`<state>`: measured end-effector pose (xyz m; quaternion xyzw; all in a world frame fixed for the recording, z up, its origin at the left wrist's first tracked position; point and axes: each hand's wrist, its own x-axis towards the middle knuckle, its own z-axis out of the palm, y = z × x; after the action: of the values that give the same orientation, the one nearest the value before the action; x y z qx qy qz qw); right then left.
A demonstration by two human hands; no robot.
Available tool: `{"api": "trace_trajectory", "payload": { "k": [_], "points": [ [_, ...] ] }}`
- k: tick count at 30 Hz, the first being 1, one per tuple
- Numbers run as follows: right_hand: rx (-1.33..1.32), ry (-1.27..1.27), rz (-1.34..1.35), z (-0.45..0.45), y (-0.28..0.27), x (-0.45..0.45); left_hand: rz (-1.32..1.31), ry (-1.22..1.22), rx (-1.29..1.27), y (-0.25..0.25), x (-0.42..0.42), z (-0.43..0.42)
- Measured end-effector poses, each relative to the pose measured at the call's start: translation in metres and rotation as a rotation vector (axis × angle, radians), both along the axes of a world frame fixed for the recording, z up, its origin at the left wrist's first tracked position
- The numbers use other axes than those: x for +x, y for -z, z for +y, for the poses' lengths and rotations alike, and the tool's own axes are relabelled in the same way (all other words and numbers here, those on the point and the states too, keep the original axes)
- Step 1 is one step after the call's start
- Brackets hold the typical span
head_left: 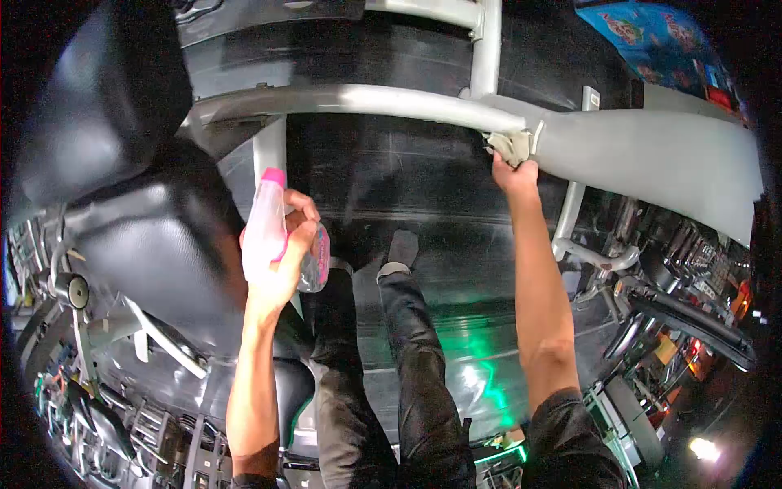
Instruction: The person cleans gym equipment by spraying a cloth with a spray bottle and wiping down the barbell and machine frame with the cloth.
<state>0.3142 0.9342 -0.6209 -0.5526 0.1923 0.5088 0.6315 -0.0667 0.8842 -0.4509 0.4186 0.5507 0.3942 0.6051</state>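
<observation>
Pink-tipped, the spray bottle (269,213) is in our left hand (279,273), fingers clamped round it; our right hand (515,173) clamps its fingers on a pale cloth (511,147) against the silver tube (391,100), beside the grey panel (652,155)

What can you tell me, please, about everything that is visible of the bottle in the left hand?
The bottle looks like a plastic spray bottle. It has a bright pink tip, a whitish translucent upper part with pink edging, and a clear lower body with pink markings, too small to read. The left hand grips it, hiding part. Its tip points toward the picture's top, beside the black padded seat. I cannot tell its fill.
</observation>
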Motion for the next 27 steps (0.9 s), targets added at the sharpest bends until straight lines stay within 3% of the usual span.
{"api": "trace_trajectory", "payload": {
  "k": [4, 5, 11, 12, 15, 17, 19, 21, 23, 25, 27],
  "points": [
    [0.062, 0.113, 0.06, 0.013, 0.02, -0.029, 0.053, 0.022, 0.01, -0.001, -0.005, -0.019],
    [0.069, 0.094, 0.067, 0.016, 0.033, -0.035, 0.106, -0.008, 0.093, -0.003, -0.003, -0.029],
    [0.098, -0.117, 0.328, 0.023, 0.059, -0.123, 0.057, -0.169, -0.017, -0.005, 0.01, -0.123],
    [0.062, -0.212, 0.364, 0.019, 0.031, -0.149, 0.036, -0.182, -0.071, -0.008, 0.014, -0.139],
    [0.467, -0.546, 0.6, -0.005, 0.011, -0.188, -0.061, -0.242, -0.119, -0.027, 0.028, -0.176],
    [0.349, -0.558, 0.578, -0.031, -0.039, -0.204, -0.058, -0.285, -0.123, -0.035, 0.031, -0.199],
    [0.552, -0.799, 0.515, -0.064, -0.059, -0.196, -0.016, -0.316, -0.11, -0.041, 0.035, -0.222],
    [0.376, -0.674, 0.656, -0.102, -0.082, -0.18, -0.049, -0.332, -0.088, -0.05, 0.038, -0.243],
    [0.188, -0.685, 0.541, -0.145, -0.084, -0.157, -0.06, -0.332, -0.058, -0.056, 0.042, -0.269],
    [0.27, -0.728, 0.536, -0.195, -0.096, -0.139, 0.022, -0.292, -0.005, -0.067, 0.04, -0.299],
    [0.13, -0.622, 0.566, -0.246, -0.122, -0.126, 0.121, -0.24, 0.052, -0.088, 0.037, -0.329]
  ]
}}
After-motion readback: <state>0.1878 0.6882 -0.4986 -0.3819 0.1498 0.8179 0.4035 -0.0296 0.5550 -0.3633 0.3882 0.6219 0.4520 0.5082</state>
